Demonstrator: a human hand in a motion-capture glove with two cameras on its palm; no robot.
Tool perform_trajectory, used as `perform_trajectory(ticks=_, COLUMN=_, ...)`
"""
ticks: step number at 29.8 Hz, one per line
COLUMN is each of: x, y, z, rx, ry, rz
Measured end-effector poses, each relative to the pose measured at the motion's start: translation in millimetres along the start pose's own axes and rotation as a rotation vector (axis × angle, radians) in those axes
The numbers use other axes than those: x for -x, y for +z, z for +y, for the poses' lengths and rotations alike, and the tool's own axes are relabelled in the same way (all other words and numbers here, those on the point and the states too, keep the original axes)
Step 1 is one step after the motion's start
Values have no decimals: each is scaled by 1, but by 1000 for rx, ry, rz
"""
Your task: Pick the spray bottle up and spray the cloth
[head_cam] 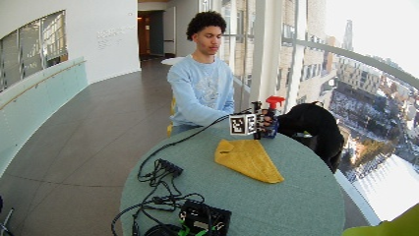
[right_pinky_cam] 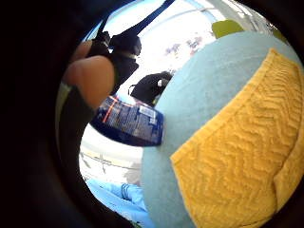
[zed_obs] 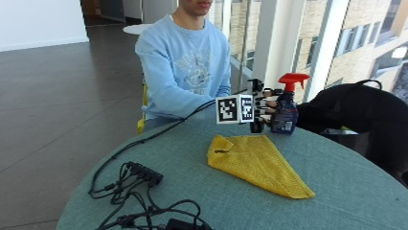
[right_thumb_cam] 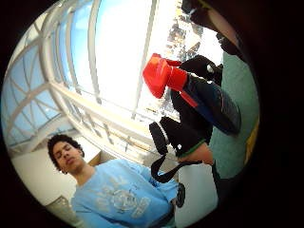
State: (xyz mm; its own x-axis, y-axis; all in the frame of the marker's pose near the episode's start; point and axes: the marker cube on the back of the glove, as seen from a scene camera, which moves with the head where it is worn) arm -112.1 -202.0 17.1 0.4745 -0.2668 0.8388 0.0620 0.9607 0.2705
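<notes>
A dark blue spray bottle (zed_obs: 284,114) with a red trigger head (zed_obs: 293,79) is upright at the far edge of the round teal table (zed_obs: 191,191). My gloved right hand (zed_obs: 261,108) grips it from the side, fingers curled round its body. Whether its base touches the table I cannot tell. In the thumb side palm view the bottle (right_thumb_cam: 209,102) is close to the palm, and its labelled body (right_pinky_cam: 130,123) shows in the little finger side view. A folded yellow cloth (zed_obs: 255,163) lies flat on the table, a little nearer than the bottle. The cloth (right_pinky_cam: 237,152) fills much of that palm view.
A black bag (zed_obs: 363,115) sits just beyond the bottle at the table's far right edge. A power strip with tangled black cables (zed_obs: 143,175) lies on the near left of the table, and a black box (head_cam: 204,219) at its near edge.
</notes>
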Motion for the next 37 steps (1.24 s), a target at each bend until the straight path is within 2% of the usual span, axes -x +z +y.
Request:
perform_trajectory(ticks=7, x=16, y=-69, z=53, rx=-12, ry=6, rz=105)
perform_trajectory(ticks=18, x=37, y=-160, z=167, rx=-53, ry=115, rz=293)
perform_trajectory(ticks=24, x=49, y=-173, z=217, rx=-103, ry=110, rz=367)
perform_trajectory(ticks=29, x=49, y=-169, z=252, rx=-113, ry=110, rz=537)
perform_trajectory(ticks=37, x=44, y=-165, z=264, rx=-62, ry=109, rz=681)
